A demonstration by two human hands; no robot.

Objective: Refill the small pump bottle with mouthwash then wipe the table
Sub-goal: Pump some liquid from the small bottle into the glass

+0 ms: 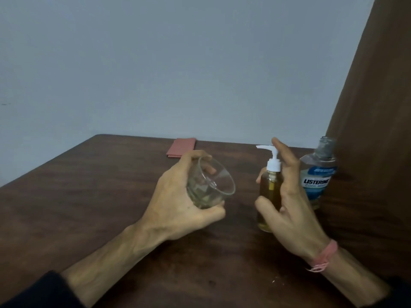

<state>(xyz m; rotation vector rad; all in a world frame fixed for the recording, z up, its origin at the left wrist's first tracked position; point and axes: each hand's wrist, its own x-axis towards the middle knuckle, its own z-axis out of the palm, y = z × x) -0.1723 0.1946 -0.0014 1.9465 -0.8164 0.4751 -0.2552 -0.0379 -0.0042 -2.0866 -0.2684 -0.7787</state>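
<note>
Seemingly refilled: right hand (289, 196) grips capped pump bottle (270, 192), left hand (178, 201) grips tilted glass (211, 183). Counter (111, 185) unwiped; red cloth (181, 147) untouched.

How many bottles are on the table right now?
2. The small pump bottle stands right of centre, held by the right hand. The Listerine bottle stands just behind it by the brown curtain, cap off. None hidden that I can see.
</note>
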